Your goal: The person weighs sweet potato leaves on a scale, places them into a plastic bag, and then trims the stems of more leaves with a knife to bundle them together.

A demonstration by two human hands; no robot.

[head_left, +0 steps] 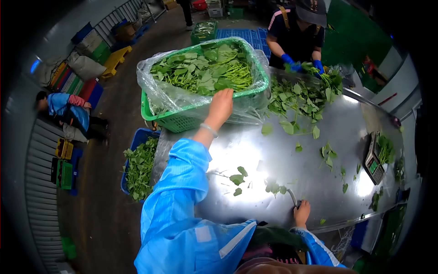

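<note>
Left hand: fingers curled at near rim of green basket, grip cannot be told | leaves: in basket, just beyond those fingers | right hand: fingers closed round curved tool | loose sprigs: on metal table, left of right fingers

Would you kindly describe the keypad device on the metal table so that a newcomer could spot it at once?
Find the big, shiny metal table, then look toward its right end in the picture. Beside a bunch of leafy greens sits the keypad device, seemingly a scale. Its keys and green display distinguish it from the surrounding leaves.
</note>
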